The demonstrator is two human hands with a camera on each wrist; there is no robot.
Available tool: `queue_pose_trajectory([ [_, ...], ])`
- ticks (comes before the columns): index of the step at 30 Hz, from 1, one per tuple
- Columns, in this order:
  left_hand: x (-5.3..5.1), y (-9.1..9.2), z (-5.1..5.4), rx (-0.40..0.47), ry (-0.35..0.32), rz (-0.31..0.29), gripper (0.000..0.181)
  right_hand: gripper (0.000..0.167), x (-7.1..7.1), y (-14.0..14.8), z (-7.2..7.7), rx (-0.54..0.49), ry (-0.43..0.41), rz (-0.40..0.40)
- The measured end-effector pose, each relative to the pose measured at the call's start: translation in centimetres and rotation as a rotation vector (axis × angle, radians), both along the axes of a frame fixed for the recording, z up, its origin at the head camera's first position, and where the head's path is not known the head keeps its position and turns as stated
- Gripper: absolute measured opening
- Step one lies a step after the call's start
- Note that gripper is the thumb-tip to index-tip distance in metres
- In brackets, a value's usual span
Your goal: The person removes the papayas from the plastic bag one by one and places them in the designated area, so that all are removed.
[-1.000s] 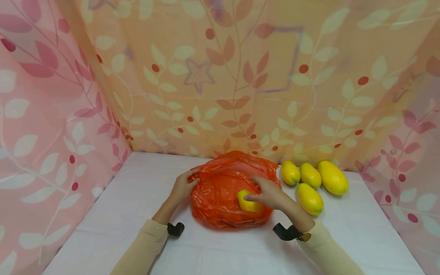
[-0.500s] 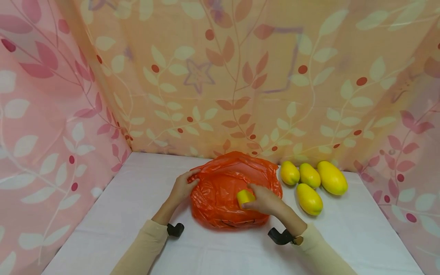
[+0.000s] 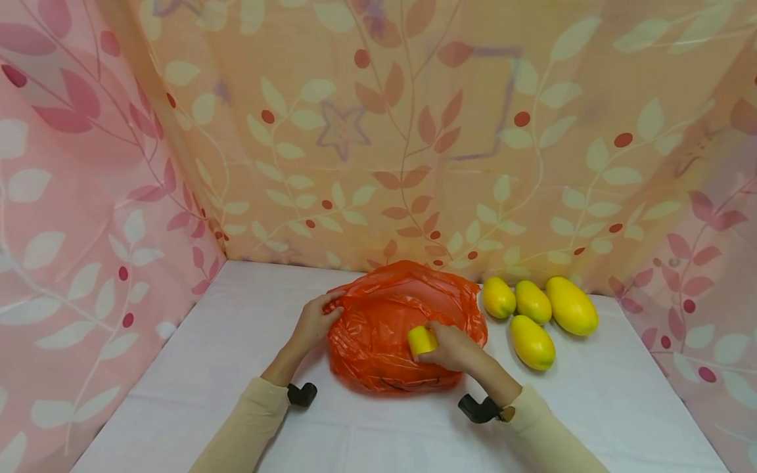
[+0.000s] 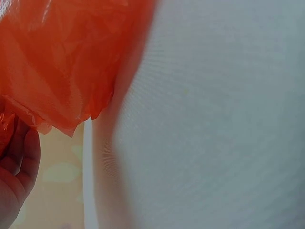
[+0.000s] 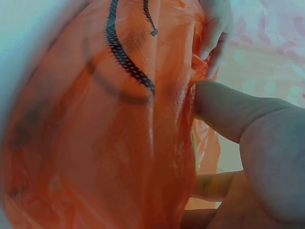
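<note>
In the head view a crumpled orange-red plastic bag [image 3: 378, 328] sits in the middle of the table. My left hand [image 3: 313, 322] grips the bag's left edge between thumb and fingers. Its curled fingers [image 4: 29, 155] also show by the bag in the left wrist view. My right hand [image 3: 454, 347] reaches over the right part of the bag and holds a yellow mango [image 3: 421, 341], whose blunt end shows; the rest is hidden by the hand and the bag. In the right wrist view the thumb [image 5: 224, 107] lies against the bag film, which covers most of the mango.
Several yellow mangoes [image 3: 533, 343] lie loose on the white tabletop [image 3: 384, 437], right of the bag. Patterned cloth [image 3: 378, 164] hangs behind and on both sides. A black curved mount [image 3: 480, 408] sits at each wrist.
My right hand has moved slightly left and down and its fingers have closed round the mango. My left hand and the loose mangoes stay in place.
</note>
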State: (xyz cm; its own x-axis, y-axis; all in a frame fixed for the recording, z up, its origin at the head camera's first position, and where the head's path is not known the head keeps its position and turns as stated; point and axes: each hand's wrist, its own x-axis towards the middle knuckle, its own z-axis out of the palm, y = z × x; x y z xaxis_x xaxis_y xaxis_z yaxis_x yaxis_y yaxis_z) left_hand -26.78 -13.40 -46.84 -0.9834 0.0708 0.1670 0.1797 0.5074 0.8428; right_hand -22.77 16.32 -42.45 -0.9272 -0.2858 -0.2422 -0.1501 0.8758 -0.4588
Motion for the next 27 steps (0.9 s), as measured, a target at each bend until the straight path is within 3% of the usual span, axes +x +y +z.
queue_pose_trajectory([
  [13, 0.0, 0.0, 0.1, -0.005, 0.005, 0.003, 0.041, 0.072, 0.0, 0.0, 0.2, -0.048, 0.011, -0.024],
  [27, 0.2, 0.0, 0.2, -0.020, 0.022, 0.017, 0.040, 0.076, -1.1, 1.1, 3.2, -0.181, 0.090, 0.016],
])
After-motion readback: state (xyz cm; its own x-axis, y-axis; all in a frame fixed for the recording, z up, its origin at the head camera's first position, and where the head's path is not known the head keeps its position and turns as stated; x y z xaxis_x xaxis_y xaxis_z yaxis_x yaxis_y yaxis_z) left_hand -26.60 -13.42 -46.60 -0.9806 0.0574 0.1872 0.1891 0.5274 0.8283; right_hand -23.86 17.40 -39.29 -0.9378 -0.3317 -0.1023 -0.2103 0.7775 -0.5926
